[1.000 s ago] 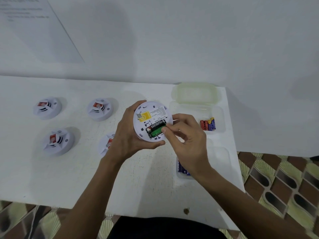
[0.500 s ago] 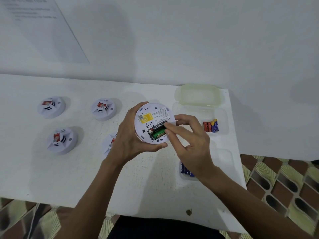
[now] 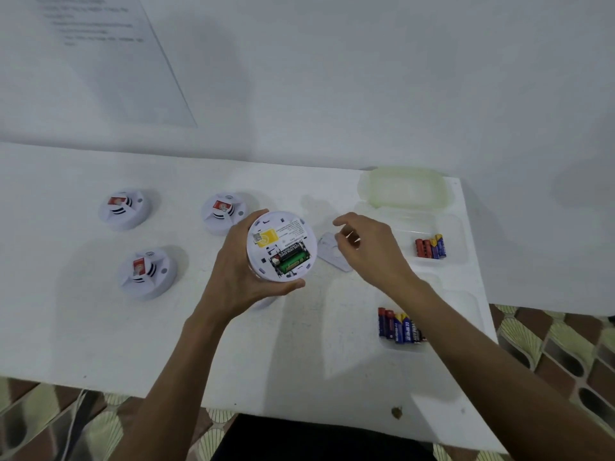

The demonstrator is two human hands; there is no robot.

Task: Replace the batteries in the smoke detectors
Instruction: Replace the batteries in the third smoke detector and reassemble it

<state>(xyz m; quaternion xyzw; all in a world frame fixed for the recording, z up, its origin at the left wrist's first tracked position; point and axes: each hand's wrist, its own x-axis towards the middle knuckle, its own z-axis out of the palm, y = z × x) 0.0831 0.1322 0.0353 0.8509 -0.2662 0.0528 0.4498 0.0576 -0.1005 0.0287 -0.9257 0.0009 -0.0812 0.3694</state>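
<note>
My left hand (image 3: pixel 233 277) grips a round white smoke detector (image 3: pixel 283 234) from its left side, underside up. Its battery compartment is uncovered and shows a green battery and a dark battery (image 3: pixel 291 257) seated inside. My right hand (image 3: pixel 369 254) hovers to the right of the detector with loosely curled fingers, just over a small white battery cover (image 3: pixel 327 252) on the table. Whether the fingertips touch the cover I cannot tell.
Three more detectors (image 3: pixel 123 209) (image 3: pixel 223 212) (image 3: pixel 146 272) stand face up on the white table (image 3: pixel 100 327); another peeks out under my left hand. At the right, clear trays hold batteries (image 3: pixel 431 246) (image 3: pixel 399 326), behind them a pale lid (image 3: pixel 402 188). The table ends at the right.
My right hand has left the battery compartment and moved right, over the battery cover. The batteries now show fully. My left hand still holds the detector.
</note>
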